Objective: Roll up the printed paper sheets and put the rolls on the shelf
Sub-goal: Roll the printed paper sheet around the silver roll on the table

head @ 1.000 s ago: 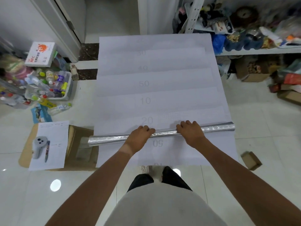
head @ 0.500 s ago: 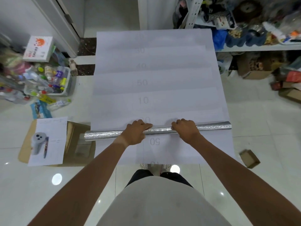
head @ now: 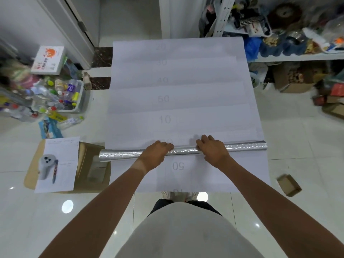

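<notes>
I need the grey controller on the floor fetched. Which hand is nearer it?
Left. The left hand is on the silver roll, closer to the grey controller; the right hand is farther.

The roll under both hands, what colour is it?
Shiny silver roll, with a crinkled foil look; head view.

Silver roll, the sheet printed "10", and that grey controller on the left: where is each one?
silver roll point(head: 245, 146), head view, on its bare stretch right of the hands.
sheet printed "10" point(head: 214, 121), head view, on blank paper right of the number.
grey controller point(head: 46, 165), head view, on its body.
</notes>
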